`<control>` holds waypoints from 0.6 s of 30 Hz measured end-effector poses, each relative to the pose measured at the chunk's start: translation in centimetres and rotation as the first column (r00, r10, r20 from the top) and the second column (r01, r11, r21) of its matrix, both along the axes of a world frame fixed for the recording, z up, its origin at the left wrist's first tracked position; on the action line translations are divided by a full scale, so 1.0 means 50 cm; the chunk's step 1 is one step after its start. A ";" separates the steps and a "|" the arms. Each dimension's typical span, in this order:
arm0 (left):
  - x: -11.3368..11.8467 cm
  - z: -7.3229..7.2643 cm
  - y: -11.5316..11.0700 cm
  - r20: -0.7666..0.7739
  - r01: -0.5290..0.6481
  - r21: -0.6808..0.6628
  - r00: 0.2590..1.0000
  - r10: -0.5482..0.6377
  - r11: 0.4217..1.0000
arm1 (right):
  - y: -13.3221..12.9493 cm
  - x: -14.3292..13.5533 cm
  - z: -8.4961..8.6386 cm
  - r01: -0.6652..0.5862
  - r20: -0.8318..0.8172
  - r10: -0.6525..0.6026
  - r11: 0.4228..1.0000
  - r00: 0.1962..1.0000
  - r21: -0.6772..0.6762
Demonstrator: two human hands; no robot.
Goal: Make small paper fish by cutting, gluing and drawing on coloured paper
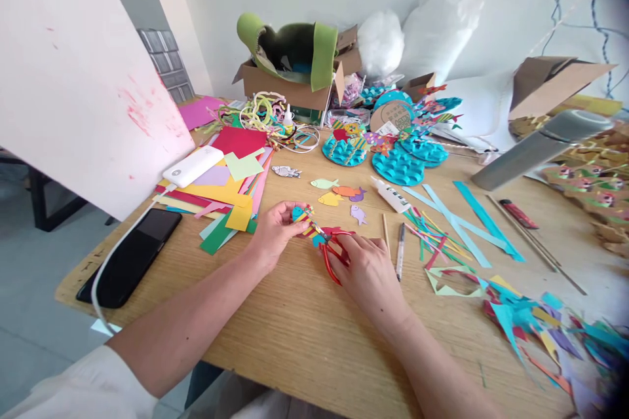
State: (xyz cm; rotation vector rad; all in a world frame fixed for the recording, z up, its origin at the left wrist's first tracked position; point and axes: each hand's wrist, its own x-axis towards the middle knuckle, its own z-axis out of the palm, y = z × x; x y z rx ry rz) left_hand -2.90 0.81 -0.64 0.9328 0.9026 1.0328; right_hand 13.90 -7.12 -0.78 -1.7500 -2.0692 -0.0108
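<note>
My left hand (276, 234) pinches a small paper fish (305, 221) with a blue head and yellow and red stripes. My right hand (368, 268) has its fingers in the handles of red scissors (335, 255), whose blades meet the fish's right side. Close beyond my hands lie several cut paper fish, among them a pale green one (324, 183), a yellow one (330, 199), an orange one (346, 191) and a purple one (358, 214). Under and beside the scissors, red and blue paper shows, partly hidden.
Coloured paper sheets (240, 142), a white power bank (192, 167) and a black phone (130, 258) are at left. Right of my hands are a glue tube (390, 195), a pen (401, 252), paper strips and scraps (531, 321). A grey flask (540, 149) lies farther back.
</note>
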 end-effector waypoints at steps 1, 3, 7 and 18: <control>0.000 0.000 0.000 0.002 -0.001 0.001 1.000 0.001 1.000 | 0.000 0.000 0.000 0.004 0.001 -0.004 1.000 1.000 -0.004; 0.000 0.000 -0.001 0.004 -0.002 0.002 1.000 0.002 1.000 | 0.000 -0.001 0.001 0.014 0.003 -0.014 1.000 1.000 -0.011; -0.001 0.000 -0.001 0.002 0.006 -0.002 1.000 -0.006 1.000 | 0.000 -0.003 0.001 0.013 0.012 -0.012 1.000 1.000 -0.025; 0.001 0.000 -0.004 0.035 -0.029 -0.029 0.999 0.030 0.999 | 0.000 -0.003 -0.003 0.019 0.033 -0.019 1.000 0.999 -0.012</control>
